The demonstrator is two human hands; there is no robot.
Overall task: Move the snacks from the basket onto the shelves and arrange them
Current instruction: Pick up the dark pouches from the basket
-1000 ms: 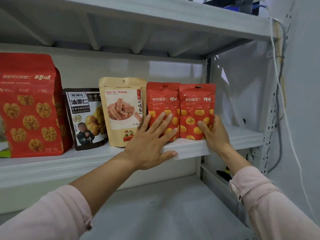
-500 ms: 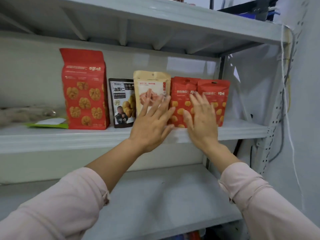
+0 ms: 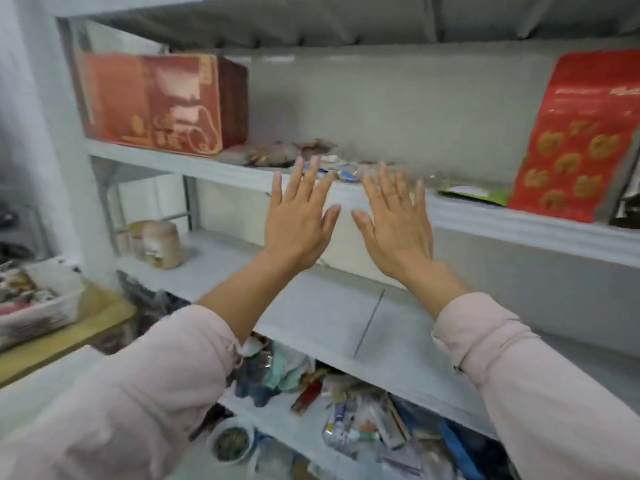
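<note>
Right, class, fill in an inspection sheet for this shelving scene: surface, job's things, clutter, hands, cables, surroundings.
Surface: grey metal shelf, front edge bare near the hands.
Job's things: tall red snack bag with gold walnut print upright at right; white basket of packets on a wooden table at left.
Clutter: red cardboard box; small loose wrapped snacks; flat green packet; beige jar on the lower shelf; mixed items on the bottom shelf.
Hands: left hand and right hand open, empty.
Cables: nothing seen.
Surroundings: blurred.
</note>
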